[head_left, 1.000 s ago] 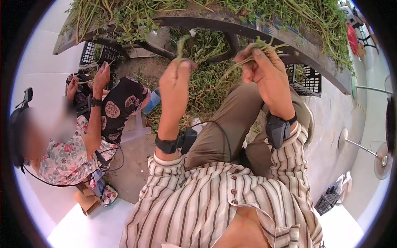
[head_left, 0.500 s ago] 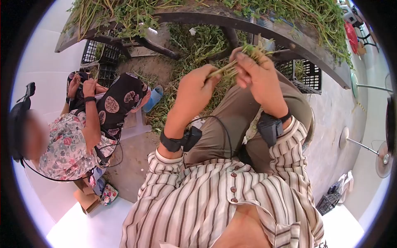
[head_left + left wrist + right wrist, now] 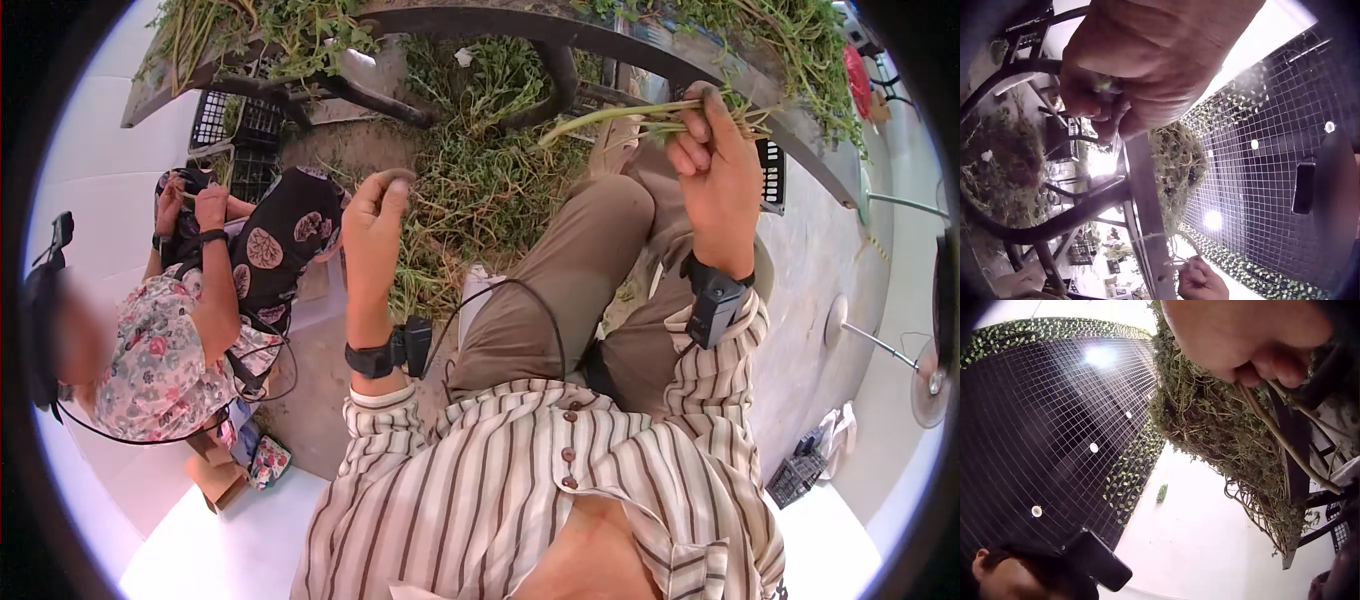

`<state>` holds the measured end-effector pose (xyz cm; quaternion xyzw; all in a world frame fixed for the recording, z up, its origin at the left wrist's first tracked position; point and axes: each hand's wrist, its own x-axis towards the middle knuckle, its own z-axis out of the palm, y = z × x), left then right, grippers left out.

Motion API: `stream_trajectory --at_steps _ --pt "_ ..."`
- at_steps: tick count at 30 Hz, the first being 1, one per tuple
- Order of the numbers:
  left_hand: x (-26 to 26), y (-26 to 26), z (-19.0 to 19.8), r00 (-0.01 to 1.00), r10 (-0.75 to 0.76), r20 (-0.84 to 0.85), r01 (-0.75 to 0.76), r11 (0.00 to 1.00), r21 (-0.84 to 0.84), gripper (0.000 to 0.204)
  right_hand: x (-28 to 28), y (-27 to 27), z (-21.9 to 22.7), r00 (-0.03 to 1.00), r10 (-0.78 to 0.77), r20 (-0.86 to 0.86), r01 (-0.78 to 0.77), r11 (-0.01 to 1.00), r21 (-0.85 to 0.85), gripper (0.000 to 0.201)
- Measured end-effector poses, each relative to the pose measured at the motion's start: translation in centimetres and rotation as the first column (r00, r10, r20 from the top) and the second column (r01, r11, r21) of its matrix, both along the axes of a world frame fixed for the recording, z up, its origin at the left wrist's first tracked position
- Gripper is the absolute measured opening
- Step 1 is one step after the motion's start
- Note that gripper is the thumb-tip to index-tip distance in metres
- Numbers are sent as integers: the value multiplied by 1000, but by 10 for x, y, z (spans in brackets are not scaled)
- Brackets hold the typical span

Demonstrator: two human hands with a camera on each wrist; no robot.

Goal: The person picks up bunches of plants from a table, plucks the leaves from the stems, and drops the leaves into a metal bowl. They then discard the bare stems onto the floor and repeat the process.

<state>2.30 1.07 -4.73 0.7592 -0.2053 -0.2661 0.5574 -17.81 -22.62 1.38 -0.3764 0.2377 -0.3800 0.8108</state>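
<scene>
Raised on the right in the head view, my right hand (image 3: 722,195) pinches a small bunch of green stems (image 3: 610,120) between thumb and fingers. The stems point left, with leafy ends showing past the fingers; in the right wrist view one long stem (image 3: 1291,447) hangs from the hand. Apart from the bunch, my left hand (image 3: 372,235) is raised on the left, fingers curled and thumb against the fingertips. No stem sticks out of it in the head view. A small green spot shows between its fingers in the left wrist view.
More cut greens (image 3: 790,55) cover the dark-edged table (image 3: 480,22) ahead. Beneath it a heap of greens (image 3: 490,190) lies on the floor, with black crates (image 3: 235,120) at the left. Another person (image 3: 170,350) sits at left, handling stems. A cable (image 3: 545,310) crosses my lap.
My left hand met the right at the stems half a second ago, then moved away to the left. My right hand has shifted right, still holding stems.
</scene>
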Motion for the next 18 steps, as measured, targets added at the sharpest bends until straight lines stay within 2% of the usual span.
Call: stream_trajectory --at_steps 2,4,5,7,8,10,11,13,14,15,17,18 --pt "-5 -10 7 999 -37 -8 37 999 8 23 4 6 1 998 16 -62 -15 1000 22 13" --pt "-10 -20 11 983 -159 87 170 975 -142 37 8 13 0 996 32 -77 -31 999 24 14" --pt "-13 -26 15 983 -162 85 172 975 -140 37 10 17 -1 994 52 -94 -50 998 25 14" --pt "-21 -38 24 945 -319 64 325 920 -219 52 15 23 0 991 76 -107 -72 997 41 14" --pt "-27 -43 27 947 -316 62 322 921 -218 52 16 26 0 988 117 -96 -111 992 66 14" --pt "-38 -51 31 892 -449 -43 425 869 -252 58 17 31 1 981 169 -91 -161 983 87 15" --pt "-39 -54 32 891 -453 -43 429 868 -251 58 18 32 2 982 165 -91 -157 984 88 15" --pt "-43 -57 32 774 -620 -129 573 772 -274 68 18 34 5 983 159 -94 -150 984 95 16" --pt "-44 -56 24 766 -610 -201 552 785 -281 65 18 34 5 983 158 -96 -149 984 95 16" --pt "-45 -53 24 766 -610 -205 550 786 -281 65 17 34 6 985 143 -98 -134 987 94 16" --pt "-46 -49 25 777 -586 -229 523 804 -283 45 14 31 4 986 130 -100 -121 988 93 16" --pt "-44 -47 24 778 -583 -235 520 806 -283 45 12 30 2 989 111 -96 -105 992 69 16"
